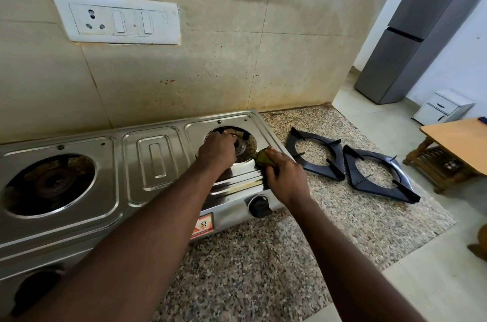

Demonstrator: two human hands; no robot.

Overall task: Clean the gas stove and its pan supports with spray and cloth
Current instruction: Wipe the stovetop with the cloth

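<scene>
A steel two-burner gas stove (155, 161) stands on a speckled granite counter against the tiled wall. Its two black pan supports (315, 155) (379, 176) lie off the stove, on the counter to its right. My left hand (217, 151) rests on the rim of the right burner opening, fingers curled over the burner. My right hand (286, 178) presses a yellow-green cloth (262, 158) onto the stove top at its right edge. The left burner (51, 182) is bare and grimy. No spray bottle is in view.
A black knob (259, 205) sticks out of the stove's front. A white switch and socket plate (118, 18) is on the wall above. The counter (263, 255) ends at right; beyond are a grey fridge (416, 42), a white drawer unit (442, 108) and a wooden table (456, 142).
</scene>
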